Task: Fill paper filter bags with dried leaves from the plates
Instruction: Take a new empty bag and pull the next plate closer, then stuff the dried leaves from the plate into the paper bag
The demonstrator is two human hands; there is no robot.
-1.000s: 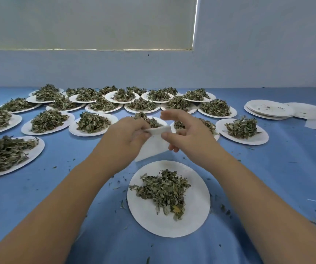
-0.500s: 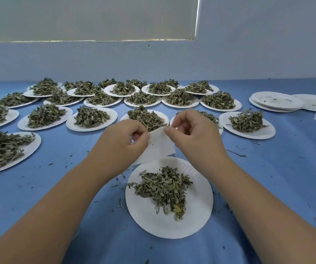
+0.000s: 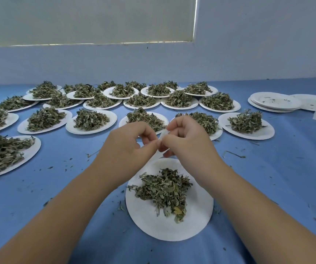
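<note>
Noted paper filter bag at 12 o'clock of near plate, pinched between left hand and right hand, both curled. Judged light, limp, easily torn; best held at mouth edges.

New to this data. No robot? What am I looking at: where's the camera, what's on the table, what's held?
No robot here: a person works with bare hands. The one camera sits on their head, looking forward and down. The left hand and right hand both pinch a small white filter bag between their fingertips, above the nearest plate, which holds a pile of dried leaves. The blue table carries many more plates of leaves behind and to the left, plus a stack of empty plates at far right. Scattered leaf crumbs lie around. Fingers hide most of the bag, so whether it is open is unclear.
</note>
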